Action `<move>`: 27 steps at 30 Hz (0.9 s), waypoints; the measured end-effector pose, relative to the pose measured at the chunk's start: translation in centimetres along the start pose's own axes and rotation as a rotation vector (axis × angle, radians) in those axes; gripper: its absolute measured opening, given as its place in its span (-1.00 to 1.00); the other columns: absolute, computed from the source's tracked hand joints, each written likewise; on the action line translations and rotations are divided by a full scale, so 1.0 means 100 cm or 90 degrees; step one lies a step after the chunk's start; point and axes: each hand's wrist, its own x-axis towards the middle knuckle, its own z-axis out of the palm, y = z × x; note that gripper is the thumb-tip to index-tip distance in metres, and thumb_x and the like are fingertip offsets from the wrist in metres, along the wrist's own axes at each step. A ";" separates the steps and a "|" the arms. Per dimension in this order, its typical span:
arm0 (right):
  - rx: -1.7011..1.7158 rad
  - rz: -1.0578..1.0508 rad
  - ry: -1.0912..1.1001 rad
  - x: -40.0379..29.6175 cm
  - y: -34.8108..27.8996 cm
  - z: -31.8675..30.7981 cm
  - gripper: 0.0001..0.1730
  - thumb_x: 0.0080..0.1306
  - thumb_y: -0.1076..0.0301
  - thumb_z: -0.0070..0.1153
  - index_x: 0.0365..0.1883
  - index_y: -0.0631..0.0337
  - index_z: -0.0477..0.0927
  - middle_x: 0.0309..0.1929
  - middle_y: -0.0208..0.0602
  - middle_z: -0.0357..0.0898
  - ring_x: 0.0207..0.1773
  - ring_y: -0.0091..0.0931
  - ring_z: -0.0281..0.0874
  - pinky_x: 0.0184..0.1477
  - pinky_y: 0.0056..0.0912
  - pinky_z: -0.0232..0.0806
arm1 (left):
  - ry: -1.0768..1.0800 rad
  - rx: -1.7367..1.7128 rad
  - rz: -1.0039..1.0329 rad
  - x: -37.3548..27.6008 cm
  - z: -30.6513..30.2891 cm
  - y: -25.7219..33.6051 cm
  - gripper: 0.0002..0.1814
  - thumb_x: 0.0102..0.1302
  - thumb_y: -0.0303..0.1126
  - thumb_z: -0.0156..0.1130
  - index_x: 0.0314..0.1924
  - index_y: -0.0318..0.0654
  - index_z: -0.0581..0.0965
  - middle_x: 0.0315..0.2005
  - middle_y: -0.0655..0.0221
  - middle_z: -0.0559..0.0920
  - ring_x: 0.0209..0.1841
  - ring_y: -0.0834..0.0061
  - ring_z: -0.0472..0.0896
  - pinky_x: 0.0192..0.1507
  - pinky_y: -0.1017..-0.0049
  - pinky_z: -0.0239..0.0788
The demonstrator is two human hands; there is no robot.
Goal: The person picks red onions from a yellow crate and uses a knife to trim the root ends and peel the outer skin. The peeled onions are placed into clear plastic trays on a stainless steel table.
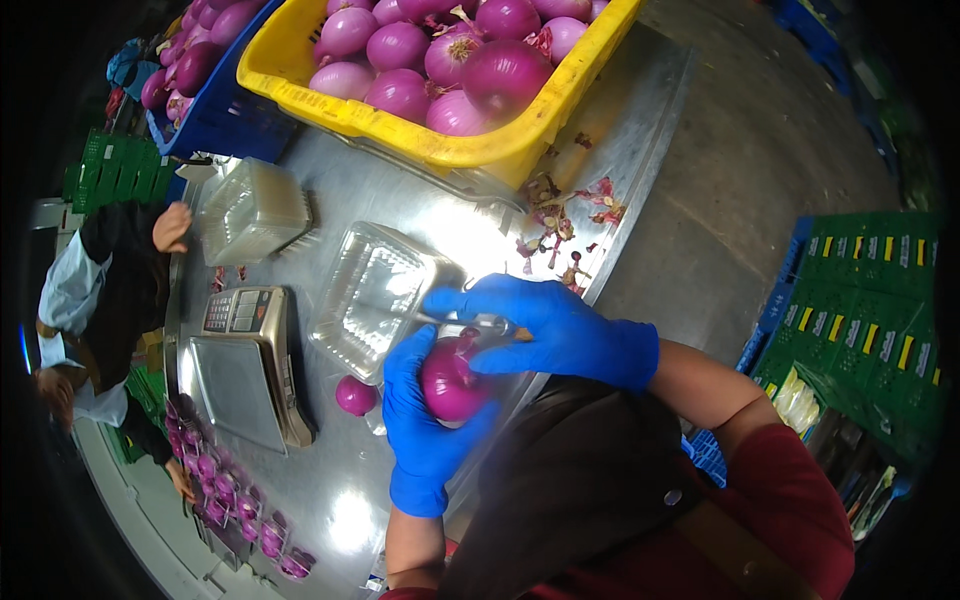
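Note:
My left hand (420, 446), in a blue glove, cups a peeled red onion (448, 386) from below and the side. In my blue-gloved right hand (574, 330) is a small knife (487, 324); its blade lies across the top of the onion, and a bit of brown handle shows. Right-hand fingertips also rest on the onion's side. Just beyond my hands stands an open clear plastic tray (334, 319) with no onion visible in it. A smaller red onion (355, 396) lies on the steel table beside the tray.
A yellow crate (337, 116) and a blue crate (225, 112) hold red onions. Left are stacked clear trays (251, 214) and a digital scale (240, 386). Peel scraps (551, 221) lie near the table edge. Across stands a person (124, 281), near packed onions (244, 506).

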 end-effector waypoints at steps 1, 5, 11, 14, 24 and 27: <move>-0.019 -0.019 -0.002 -0.001 0.007 0.002 -0.56 0.27 0.28 0.32 0.10 0.15 0.56 -0.16 -0.32 0.61 -0.15 -0.51 0.59 -0.03 -0.44 0.43 | 0.001 0.010 0.007 -0.001 0.000 -0.002 0.02 -0.24 -0.35 0.62 0.30 -0.31 0.33 0.19 0.23 0.45 0.22 0.31 0.47 0.30 0.32 0.31; -0.181 -0.159 -0.020 -0.009 0.026 0.016 -0.62 0.25 0.19 0.30 0.02 0.06 0.58 -0.28 -0.30 0.59 -0.29 -0.37 0.63 -0.22 -0.31 0.46 | 0.032 0.038 0.046 0.000 0.006 -0.001 -0.08 -0.20 -0.39 0.61 0.26 -0.25 0.41 0.12 0.23 0.49 0.14 0.27 0.52 0.20 0.32 0.38; -0.229 -0.127 -0.006 -0.026 0.012 0.026 -0.62 0.28 0.17 0.27 0.05 0.02 0.58 -0.29 -0.27 0.65 -0.32 -0.34 0.68 -0.29 -0.27 0.48 | 0.132 -0.460 -0.154 -0.007 0.010 -0.031 0.03 -0.06 -0.18 0.61 0.38 -0.27 0.27 0.22 0.20 0.44 0.21 0.24 0.50 0.27 0.30 0.40; -0.302 0.113 0.110 -0.022 0.021 0.000 -0.46 0.25 0.01 0.31 0.12 0.07 0.57 -0.20 -0.22 0.71 -0.28 -0.44 0.72 -0.26 -0.35 0.51 | 0.142 -0.885 -0.258 -0.019 0.003 -0.042 0.05 0.11 0.23 0.40 0.43 -0.22 0.21 0.19 0.01 0.43 0.20 -0.09 0.46 0.22 -0.14 0.37; -0.454 -0.131 -0.038 -0.022 0.019 0.013 -0.60 0.21 -0.03 0.27 -0.14 0.03 0.65 -0.39 -0.31 0.61 -0.36 -0.33 0.64 -0.34 -0.31 0.43 | 0.156 -1.255 -0.382 -0.024 0.020 -0.035 0.05 0.16 0.35 0.25 0.39 -0.31 0.22 0.16 -0.09 0.43 0.17 -0.08 0.47 0.19 -0.03 0.42; -0.444 -0.114 -0.010 -0.021 0.028 0.011 -0.59 0.19 -0.06 0.27 -0.16 0.02 0.65 -0.43 -0.32 0.56 -0.39 -0.33 0.61 -0.36 -0.29 0.40 | 0.142 -1.304 -0.391 -0.027 0.020 -0.029 0.02 0.19 0.28 0.27 0.42 -0.31 0.19 0.17 -0.06 0.43 0.20 -0.06 0.45 0.16 -0.04 0.43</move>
